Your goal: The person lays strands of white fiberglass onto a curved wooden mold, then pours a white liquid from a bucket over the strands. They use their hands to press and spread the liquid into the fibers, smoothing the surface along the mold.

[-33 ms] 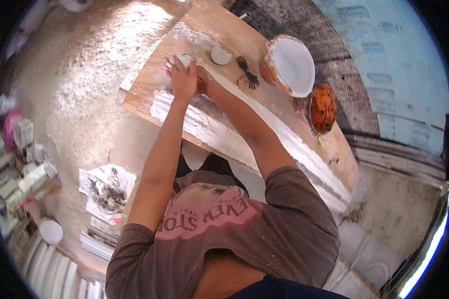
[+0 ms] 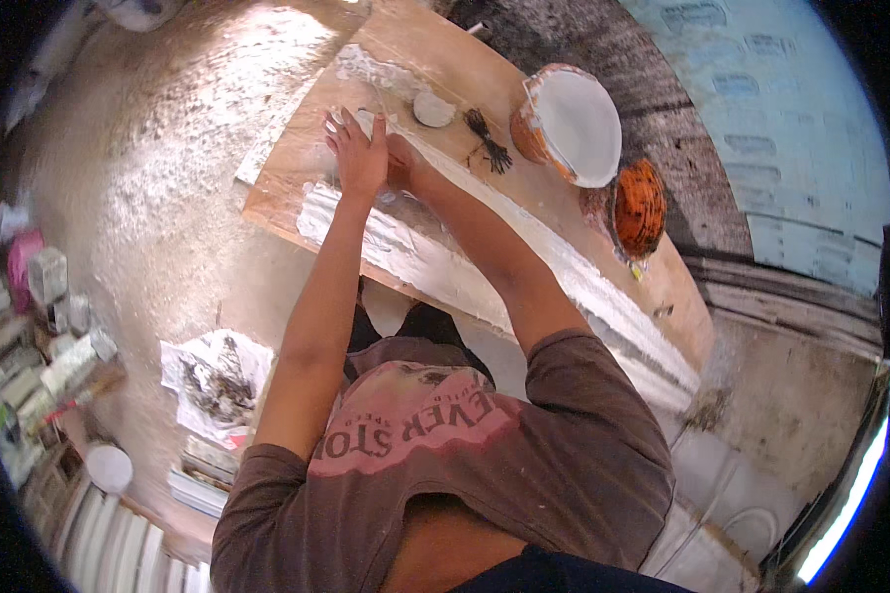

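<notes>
Your left hand (image 2: 359, 156) is spread over white paste (image 2: 368, 121) on the tabletop (image 2: 292, 158); your right hand's grip cannot be told.
Likely soft and slick, it should cup best from the edges.

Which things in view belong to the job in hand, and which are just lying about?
Likely the job's, near the left hand and right hand:
wooden board
white smears
white disc
white-lined tub

Likely lying about, off the board:
white sheet
dark clump
white round object
</notes>
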Available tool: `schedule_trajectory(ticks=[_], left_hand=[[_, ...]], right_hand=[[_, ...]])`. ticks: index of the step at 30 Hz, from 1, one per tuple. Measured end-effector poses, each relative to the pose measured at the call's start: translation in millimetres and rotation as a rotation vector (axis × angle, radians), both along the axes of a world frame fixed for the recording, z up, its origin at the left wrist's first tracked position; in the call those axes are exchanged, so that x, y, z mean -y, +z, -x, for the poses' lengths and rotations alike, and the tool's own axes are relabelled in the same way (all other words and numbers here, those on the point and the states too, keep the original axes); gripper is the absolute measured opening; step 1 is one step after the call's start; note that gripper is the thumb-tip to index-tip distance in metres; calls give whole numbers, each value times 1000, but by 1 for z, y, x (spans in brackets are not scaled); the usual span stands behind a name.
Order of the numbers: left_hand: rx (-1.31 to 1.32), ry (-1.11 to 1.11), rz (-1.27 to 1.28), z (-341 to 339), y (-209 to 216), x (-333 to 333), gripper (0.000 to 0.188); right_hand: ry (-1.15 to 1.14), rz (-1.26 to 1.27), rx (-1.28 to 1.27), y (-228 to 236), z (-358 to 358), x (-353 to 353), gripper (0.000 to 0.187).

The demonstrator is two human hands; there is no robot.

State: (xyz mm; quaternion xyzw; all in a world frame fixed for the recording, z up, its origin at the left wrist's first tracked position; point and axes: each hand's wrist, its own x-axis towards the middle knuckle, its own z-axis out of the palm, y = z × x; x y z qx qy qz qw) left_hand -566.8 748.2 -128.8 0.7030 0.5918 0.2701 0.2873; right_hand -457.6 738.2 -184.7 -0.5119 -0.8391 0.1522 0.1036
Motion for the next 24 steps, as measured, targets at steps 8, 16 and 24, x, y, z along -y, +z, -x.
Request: schedule_trajectory(ticks=[8,16,24], left_hand=[[251,-439,-135,-85,33,0,48],[-335,-1046,-521,-182,-20,-10,31],[-687,-1147,-471,-185,2,-24,25]], right_hand=[[-722,125,-25,35,-91,200,20],[-1572,-298,-1040,9,-96,219,46],[-1571,7,-827,52,-91,215,36]])
